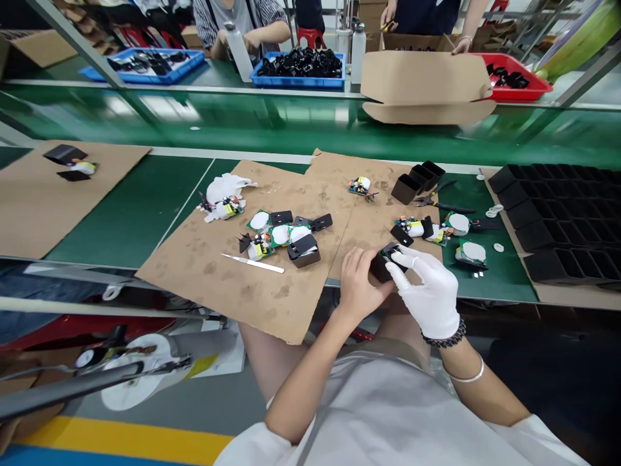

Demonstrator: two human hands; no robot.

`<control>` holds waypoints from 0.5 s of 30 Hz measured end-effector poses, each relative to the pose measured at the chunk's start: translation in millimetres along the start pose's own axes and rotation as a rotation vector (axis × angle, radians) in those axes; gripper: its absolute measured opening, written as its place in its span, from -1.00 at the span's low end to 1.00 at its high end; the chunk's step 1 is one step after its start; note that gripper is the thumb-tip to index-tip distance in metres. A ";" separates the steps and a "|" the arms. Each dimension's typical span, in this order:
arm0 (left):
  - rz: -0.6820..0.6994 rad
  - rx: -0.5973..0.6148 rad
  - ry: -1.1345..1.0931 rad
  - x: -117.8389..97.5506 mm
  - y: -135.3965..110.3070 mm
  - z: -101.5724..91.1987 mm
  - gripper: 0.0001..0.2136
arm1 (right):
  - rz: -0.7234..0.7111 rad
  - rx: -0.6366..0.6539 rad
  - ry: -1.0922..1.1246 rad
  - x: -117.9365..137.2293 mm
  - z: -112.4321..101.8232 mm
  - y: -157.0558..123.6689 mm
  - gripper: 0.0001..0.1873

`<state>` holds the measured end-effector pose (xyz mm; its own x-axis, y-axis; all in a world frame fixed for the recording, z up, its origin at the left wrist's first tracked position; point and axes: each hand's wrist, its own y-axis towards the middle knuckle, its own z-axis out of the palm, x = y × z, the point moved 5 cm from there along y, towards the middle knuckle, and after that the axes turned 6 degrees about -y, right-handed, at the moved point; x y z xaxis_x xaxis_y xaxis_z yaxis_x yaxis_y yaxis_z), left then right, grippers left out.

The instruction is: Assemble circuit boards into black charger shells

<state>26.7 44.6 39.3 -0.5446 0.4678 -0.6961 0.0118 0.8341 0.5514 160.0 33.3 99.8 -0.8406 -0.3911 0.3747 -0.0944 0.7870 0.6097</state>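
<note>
My bare left hand [359, 285] grips a small black plastic case [381, 266] from its left side, at the near edge of the bench. My right hand [429, 288], in a white glove, has its thumb and fingers closed at the top of that case, on a dark part whose shape is mostly hidden. Just beyond lie circuit boards [412, 226] with white round pads and black end plates. To the left, another black case [304, 251] with white stuff inside stands beside more boards [281, 235]. A white-handled blade [252, 263] lies on the cardboard [242, 291].
Rows of black cases [557, 207] stand at the right. Pliers [444, 200] lie near several loose black cases [420, 180]. Across the green conveyor [218, 120], two people work beside blue trays [298, 83], a red tray [519, 95] and a carton [422, 77].
</note>
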 end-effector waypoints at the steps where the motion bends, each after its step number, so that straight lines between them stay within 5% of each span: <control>1: -0.018 0.023 -0.011 0.3 1.1 -0.6 -0.59 | -0.001 -0.002 0.021 -0.6 1.3 -2.0 -0.87; 10: -0.076 0.192 0.013 3.9 3.1 -4.6 -0.71 | -0.015 -0.138 -0.144 21.8 8.2 -22.8 -0.88; 15: -0.096 0.216 0.015 5.7 2.5 -3.2 -0.66 | -0.020 -0.028 -0.067 15.4 19.0 -20.1 -0.78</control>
<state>21.0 48.4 38.2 -0.5646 0.3806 -0.7324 0.1378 0.9184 0.3710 138.7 20.5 80.0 -0.8724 -0.3730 0.3158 -0.0969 0.7653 0.6363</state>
